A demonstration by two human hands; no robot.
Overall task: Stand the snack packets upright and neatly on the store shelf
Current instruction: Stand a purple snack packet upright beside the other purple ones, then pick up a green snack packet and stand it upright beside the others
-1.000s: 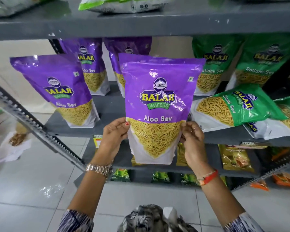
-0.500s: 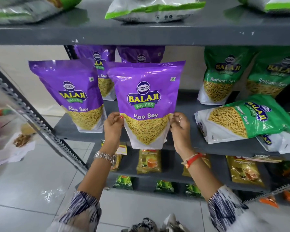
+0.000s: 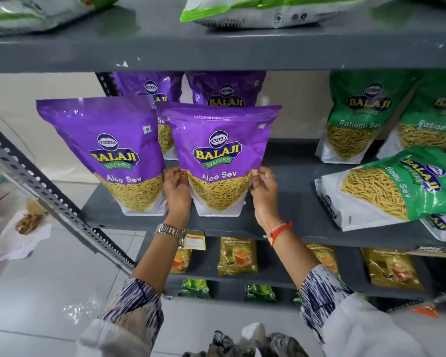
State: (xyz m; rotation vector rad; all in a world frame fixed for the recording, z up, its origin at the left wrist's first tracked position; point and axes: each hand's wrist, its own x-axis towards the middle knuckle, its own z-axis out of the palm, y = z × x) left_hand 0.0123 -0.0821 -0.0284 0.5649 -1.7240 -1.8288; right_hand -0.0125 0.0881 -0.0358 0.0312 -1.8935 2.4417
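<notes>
Held packet: purple Aloo Sev packet [image 3: 218,161] upright on the grey shelf [image 3: 288,215], base down on the board, front facing out.
Left hand [image 3: 176,194]: fingers pinching the packet's left edge, about halfway up.
Right hand [image 3: 264,194]: fingers pinching the right edge at the same height.
Neighbour: second Aloo Sev packet [image 3: 106,153] standing just to the left, the left hand between the two.
Back row: two more purple packets [image 3: 224,91] upright behind.
Right side: green Ratlami Sev packets [image 3: 363,117] standing at the back; one green packet [image 3: 386,186] lying on its side in front, well apart from the hands.
</notes>
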